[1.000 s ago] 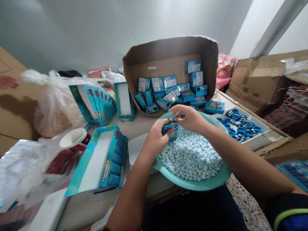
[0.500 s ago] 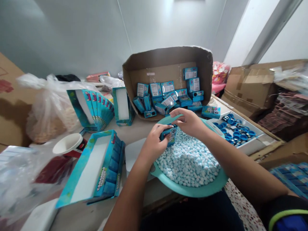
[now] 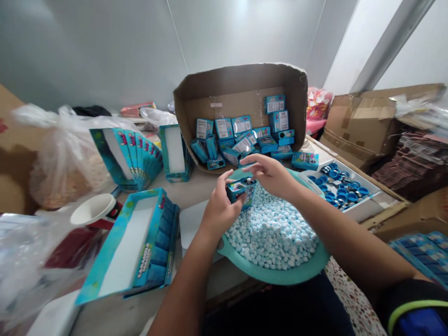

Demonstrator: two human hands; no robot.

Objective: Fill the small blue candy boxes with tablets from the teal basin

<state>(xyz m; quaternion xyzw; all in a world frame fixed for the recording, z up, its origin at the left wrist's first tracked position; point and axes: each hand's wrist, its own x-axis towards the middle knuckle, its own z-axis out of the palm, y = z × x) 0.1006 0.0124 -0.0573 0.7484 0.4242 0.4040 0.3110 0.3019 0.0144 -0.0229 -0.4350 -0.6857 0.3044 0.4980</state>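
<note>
My left hand is wrapped round a small blue candy box, holding it over the near-left part of a turquoise basin. Heaped in the basin are small pale blue and white candies. Just above the box's top hovers my right hand, fingers stretched and apart, thumb close to the box. A white spot, perhaps a candy, shows on the box top below those fingertips. Behind the basin, a tipped cardboard carton contains several similar blue boxes.
On the right stands a white tray of blue round caps. Blue display cartons with white inner panels stand on the left, beside a paper cup and plastic bags. One blue box lies outside the carton.
The right fingers have lifted slightly off the box and spread. My left hand has tilted the box, so more of its top shows. The whole view has shifted a little.
</note>
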